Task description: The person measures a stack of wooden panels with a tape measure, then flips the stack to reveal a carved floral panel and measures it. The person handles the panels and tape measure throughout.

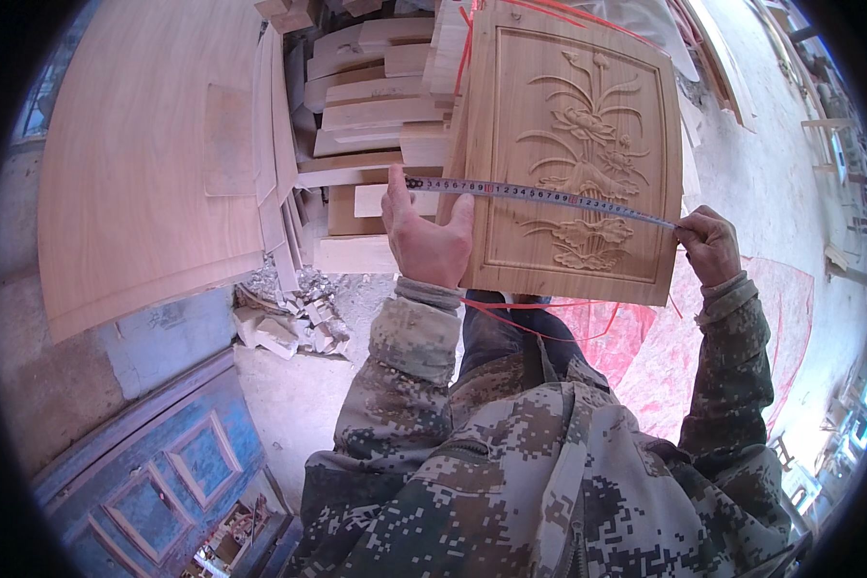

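Note:
A carved wooden panel [636,91], with flowers and long leaves in relief inside a grooved border, lies in front of me. The metal blade of a tape measure [535,195] stretches across it from left to right, bowing slightly. At the blade's left end, beyond the panel's left edge, my left hand [426,241] holds it with index finger and thumb extended; the exact grip is partly hidden. By the panel's right edge my right hand [711,249] is closed on the blade, fingers curled in a pinch. No tape case shows.
Stacked wooden boards [376,116] lie left of the panel, beside a large smooth wooden sheet [144,164]. Red strapping [511,306] loops around the panel's edges. Wood scraps [294,323] sit on the floor, and a blue panelled piece [164,482] stands lower left.

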`<state>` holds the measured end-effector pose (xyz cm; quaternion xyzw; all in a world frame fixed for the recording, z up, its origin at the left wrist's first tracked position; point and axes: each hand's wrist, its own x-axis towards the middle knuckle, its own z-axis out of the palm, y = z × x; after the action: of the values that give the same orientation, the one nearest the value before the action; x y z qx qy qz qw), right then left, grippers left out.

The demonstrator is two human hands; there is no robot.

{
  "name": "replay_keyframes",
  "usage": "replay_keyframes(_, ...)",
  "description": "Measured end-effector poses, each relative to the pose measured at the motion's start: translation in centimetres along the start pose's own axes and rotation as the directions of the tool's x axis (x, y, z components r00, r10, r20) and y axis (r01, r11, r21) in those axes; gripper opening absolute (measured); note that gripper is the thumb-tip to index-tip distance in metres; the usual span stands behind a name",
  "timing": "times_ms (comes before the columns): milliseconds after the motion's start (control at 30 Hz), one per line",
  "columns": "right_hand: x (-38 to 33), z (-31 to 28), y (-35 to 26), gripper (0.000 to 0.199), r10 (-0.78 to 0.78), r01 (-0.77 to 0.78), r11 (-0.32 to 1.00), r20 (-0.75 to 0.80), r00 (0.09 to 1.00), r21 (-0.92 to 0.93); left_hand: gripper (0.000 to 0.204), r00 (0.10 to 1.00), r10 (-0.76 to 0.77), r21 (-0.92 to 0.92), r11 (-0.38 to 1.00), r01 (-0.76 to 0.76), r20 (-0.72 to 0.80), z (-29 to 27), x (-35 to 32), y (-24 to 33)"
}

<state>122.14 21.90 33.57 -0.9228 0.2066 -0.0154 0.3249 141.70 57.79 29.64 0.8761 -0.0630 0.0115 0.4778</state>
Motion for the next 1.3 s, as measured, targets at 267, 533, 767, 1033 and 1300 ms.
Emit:
replay_keyframes(267,0.1,-0.1,0.0,0.013,-0.011,0.011,1.000,-0.002,1.000,0.000,0.101,0.987,-0.155,-0.254,0.953,0.162,0.048,0.5,-0.2,-0.4)
replay_keyframes(533,0.3,-0.2,-0.2,0.013,0.011,-0.011,1.000,0.001,1.000,0.020,0.102,0.972,-0.225,-0.318,0.918,0.236,0.072,0.2,-0.3,1.1)
replay_keyframes(767,0.2,0.0,-0.7,0.013,0.007,-0.007,1.000,-0.001,1.000,-0.018,0.103,0.972,-0.224,-0.376,0.897,0.233,0.068,0.5,-0.5,0.9)
replay_keyframes(1033,-0.2,0.3,-1.6,0.013,0.024,-0.024,0.999,-0.006,1.000,-0.032,0.105,0.972,-0.230,-0.377,0.896,0.234,0.056,0.5,-0.7,0.9)
replay_keyframes(1300,-0.5,0.6,-2.2,0.011,-0.011,0.009,0.994,-0.021,1.000,-0.109,0.106,0.967,-0.248,-0.417,0.875,0.248,0.055,0.7,-0.8,1.0)
